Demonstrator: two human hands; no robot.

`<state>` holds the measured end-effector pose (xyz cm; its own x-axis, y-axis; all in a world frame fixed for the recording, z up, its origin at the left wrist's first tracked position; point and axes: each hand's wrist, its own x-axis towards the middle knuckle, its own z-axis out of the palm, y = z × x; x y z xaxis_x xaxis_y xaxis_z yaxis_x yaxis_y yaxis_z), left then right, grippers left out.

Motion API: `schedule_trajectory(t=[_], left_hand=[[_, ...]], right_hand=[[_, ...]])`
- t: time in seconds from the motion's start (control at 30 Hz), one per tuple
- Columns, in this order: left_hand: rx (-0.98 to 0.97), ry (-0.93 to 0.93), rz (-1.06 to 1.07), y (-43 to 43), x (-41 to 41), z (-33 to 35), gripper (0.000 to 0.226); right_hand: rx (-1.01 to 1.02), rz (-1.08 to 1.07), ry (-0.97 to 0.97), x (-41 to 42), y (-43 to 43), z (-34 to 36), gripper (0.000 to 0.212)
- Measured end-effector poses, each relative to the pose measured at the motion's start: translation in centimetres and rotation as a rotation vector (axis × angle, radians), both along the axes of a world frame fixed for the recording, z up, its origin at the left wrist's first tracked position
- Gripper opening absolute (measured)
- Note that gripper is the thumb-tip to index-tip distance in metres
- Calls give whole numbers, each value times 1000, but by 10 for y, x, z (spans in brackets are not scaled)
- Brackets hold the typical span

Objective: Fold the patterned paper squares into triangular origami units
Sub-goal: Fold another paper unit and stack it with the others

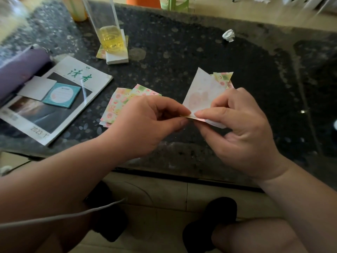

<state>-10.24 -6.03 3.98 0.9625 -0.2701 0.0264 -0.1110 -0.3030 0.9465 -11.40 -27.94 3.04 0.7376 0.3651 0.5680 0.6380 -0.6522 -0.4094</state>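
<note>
Currently held above the worktop (182, 42): one patterned paper square (202, 94), part-folded, white side up, pinched at its near edge between left hand (145, 123) and right hand (242, 132), fingers (206, 112) closed on the crease. Stock: unfolded squares (120, 105) lying just left, partly under the left hand. Risks: edges slipping out of line under the pinch, giving a crooked crease; glass of yellow liquid (111, 37) far left, spillable over the sheet beneath it.

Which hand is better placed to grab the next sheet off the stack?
Left. The left hand sits right beside the paper stack, while the right hand holds most of the folded paper, farther away.
</note>
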Motion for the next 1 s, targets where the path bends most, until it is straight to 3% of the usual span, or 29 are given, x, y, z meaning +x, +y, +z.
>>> schedule_trajectory(t=[0.2, 0.53, 0.8, 0.87, 0.93, 1.0], left_hand=[[-115, -24, -16, 1, -2, 9, 12], [13, -162, 43, 2, -1, 5, 9], [-207, 88, 134, -4, -4, 9, 10], [-266, 164, 153, -6, -4, 9, 8], [-310, 233, 163, -6, -2, 9, 7], [-347, 295, 177, -5, 1, 8, 8]], right_hand=[[79, 17, 93, -3, -1, 4, 13], [160, -6, 152, -6, 6, 7, 7], [296, -185, 184, -4, 12, 4, 12], [477, -277, 359, -3, 17, 6, 17], [819, -259, 673, -1, 22, 11, 21], [977, -224, 888, 2, 22, 13, 21]])
